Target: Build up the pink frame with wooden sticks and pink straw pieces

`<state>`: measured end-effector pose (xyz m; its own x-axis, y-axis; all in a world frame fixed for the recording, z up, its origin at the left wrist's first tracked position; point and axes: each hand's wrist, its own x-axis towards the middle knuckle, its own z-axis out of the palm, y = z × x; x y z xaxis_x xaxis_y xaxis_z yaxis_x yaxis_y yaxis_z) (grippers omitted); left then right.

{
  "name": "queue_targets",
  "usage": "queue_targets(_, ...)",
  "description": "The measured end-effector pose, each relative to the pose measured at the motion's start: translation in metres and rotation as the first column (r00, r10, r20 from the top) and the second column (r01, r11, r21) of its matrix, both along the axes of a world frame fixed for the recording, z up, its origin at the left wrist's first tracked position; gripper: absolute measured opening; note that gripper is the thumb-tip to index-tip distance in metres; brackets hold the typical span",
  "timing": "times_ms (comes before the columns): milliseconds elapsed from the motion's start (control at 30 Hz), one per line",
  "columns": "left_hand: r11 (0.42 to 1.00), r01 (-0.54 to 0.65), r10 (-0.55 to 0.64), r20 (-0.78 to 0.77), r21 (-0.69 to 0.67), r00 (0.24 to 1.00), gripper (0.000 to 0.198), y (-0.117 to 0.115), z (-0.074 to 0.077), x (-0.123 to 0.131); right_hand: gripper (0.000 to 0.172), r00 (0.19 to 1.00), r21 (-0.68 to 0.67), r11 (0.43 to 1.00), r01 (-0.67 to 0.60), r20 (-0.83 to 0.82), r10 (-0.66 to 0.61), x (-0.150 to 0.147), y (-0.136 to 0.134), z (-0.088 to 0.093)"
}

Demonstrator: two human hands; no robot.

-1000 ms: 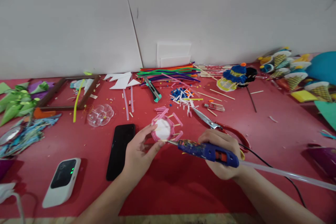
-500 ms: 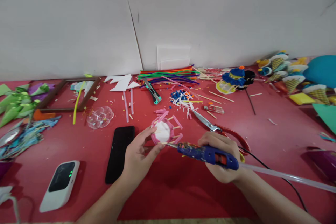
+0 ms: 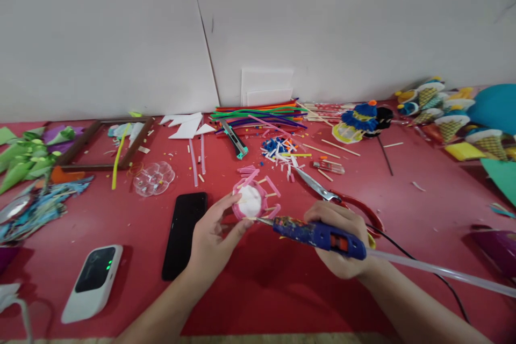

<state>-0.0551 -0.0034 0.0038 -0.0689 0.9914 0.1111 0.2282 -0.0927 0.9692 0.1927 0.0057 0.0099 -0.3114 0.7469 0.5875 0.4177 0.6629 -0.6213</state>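
My left hand [image 3: 215,236] pinches the near left edge of a small pink and white round craft piece [image 3: 250,201], from which short pink-tipped sticks poke out on the far and right sides. My right hand [image 3: 341,236] is wrapped round a blue glue gun [image 3: 318,235] with a stained front part. The gun's metal tip touches or nearly touches the near edge of the craft piece, beside my left thumb. A long clear glue stick [image 3: 439,273] runs out of the gun's back to the right.
Red-handled scissors [image 3: 357,207] lie just beyond my right hand. A black phone [image 3: 183,236] is beside my left hand, a white device [image 3: 92,282] further left. Beyond are a cutter [image 3: 235,141], cut bits [image 3: 280,151], coloured pipe cleaners [image 3: 258,114] and a blue-yellow figure [image 3: 357,121].
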Motion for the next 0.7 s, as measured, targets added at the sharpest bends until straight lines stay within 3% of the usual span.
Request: queue_targets(700, 1.0, -0.01, 0.01, 0.015, -0.004, 1.0, 0.041, -0.001, -0.0002, -0.0011, 0.018, 1.0, 0.018, 1.0, -0.015, 0.016, 0.015, 0.0003, 0.0005, 0.0026)
